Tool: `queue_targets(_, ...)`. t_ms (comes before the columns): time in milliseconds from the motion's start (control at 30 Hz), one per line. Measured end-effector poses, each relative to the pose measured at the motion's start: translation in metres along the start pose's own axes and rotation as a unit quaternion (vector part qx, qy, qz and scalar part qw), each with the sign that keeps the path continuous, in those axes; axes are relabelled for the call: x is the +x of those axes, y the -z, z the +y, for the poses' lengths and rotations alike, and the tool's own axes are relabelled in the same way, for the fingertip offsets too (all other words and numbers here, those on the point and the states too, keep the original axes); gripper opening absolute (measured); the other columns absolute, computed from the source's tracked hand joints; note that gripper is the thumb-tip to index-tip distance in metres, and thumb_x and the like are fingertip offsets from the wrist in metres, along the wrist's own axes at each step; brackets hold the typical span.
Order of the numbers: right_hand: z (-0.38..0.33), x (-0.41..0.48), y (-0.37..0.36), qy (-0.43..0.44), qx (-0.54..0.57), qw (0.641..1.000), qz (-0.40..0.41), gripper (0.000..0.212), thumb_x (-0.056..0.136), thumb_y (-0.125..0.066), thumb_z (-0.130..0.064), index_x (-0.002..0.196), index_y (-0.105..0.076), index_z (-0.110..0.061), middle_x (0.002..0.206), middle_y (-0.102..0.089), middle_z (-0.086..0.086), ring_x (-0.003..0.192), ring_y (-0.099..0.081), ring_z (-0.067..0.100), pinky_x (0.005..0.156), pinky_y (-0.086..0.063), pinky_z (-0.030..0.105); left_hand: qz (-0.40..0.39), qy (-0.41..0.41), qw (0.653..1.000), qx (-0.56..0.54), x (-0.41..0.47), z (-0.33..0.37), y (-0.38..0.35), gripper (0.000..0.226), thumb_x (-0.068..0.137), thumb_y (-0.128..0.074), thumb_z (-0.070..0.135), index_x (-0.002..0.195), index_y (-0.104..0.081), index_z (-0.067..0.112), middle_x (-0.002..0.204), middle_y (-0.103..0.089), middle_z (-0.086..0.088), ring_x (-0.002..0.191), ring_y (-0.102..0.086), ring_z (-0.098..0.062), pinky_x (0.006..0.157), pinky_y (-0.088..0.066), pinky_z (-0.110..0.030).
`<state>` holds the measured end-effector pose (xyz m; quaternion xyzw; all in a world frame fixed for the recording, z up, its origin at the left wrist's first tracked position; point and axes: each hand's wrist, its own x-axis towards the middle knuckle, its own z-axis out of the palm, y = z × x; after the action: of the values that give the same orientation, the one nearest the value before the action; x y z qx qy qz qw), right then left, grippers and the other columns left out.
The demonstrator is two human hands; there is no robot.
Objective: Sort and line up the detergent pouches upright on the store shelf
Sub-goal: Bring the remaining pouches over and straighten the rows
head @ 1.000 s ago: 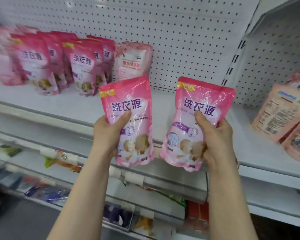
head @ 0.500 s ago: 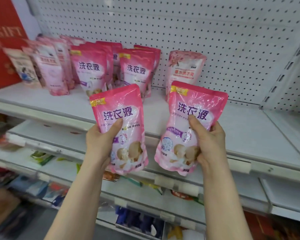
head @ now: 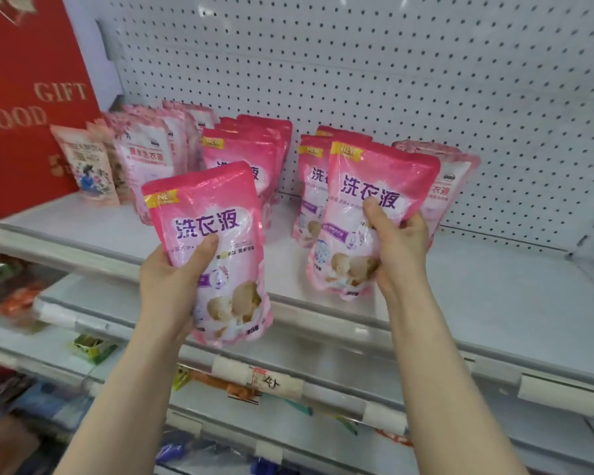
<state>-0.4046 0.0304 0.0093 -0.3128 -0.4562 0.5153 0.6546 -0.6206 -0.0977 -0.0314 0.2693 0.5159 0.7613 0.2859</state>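
Two grips | left hand (head: 172,279) clasps left pouch (head: 216,204) | right hand (head: 400,250) clasps right pouch (head: 381,169)

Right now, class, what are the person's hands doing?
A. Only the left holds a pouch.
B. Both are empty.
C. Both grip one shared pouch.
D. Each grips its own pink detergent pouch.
D: the left hand grips one pink detergent pouch, and the right hand grips a second pink pouch.

red GOOD GIFT sign (head: 24,97) far left; white pegboard (head: 391,63) behind; price label (head: 271,382) on lower rail
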Motion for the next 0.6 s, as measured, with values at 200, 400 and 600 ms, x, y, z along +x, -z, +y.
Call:
queue_targets(200, 0.041, 0.042, -0.04, -0.011, -0.028, 0.998, -0.049, 0.019, 0.084, -0.074, -0.009, 0.1, -0.068, -0.015, 0.097, -0.076, 0.007, 0.089, -0.074, 0.023, 0.075, -0.06, 0.038, 0.012, -0.022, 1.0, 0.006, 0.042, 0.008, -0.003, 0.023, 0.081, -0.075, 0.024, 0.102, -0.068, 0.015, 0.089, -0.077, -0.003, 0.081, -0.075, -0.024, 0.075, -0.059, -0.043)
queue_targets(400, 0.066, 0.051, -0.057, -0.022, -0.043, 0.998, -0.052, 0.014, 0.085, -0.076, -0.018, 0.089, -0.067, -0.008, 0.091, -0.075, 0.012, 0.088, -0.073, 0.03, 0.08, -0.06, 0.046, 0.007, -0.036, 0.999, 0.009, 0.07, 0.003, -0.008, 0.027, 0.078, -0.077, 0.028, 0.102, -0.069, 0.018, 0.095, -0.076, -0.006, 0.086, -0.074, -0.027, 0.081, -0.057, -0.047)
queue_targets(600, 0.039, 0.062, -0.058, 0.074, -0.08, 0.994, -0.015, 0.015, 0.091, -0.068, -0.022, 0.084, -0.07, -0.009, 0.081, -0.069, 0.002, 0.078, -0.063, 0.016, 0.076, -0.054, 0.034, -0.041, -0.045, 0.998, 0.028, 0.091, -0.001, -0.012, 0.021, 0.08, -0.075, 0.025, 0.099, -0.07, 0.019, 0.091, -0.077, -0.002, 0.083, -0.074, -0.022, 0.072, -0.059, -0.038)
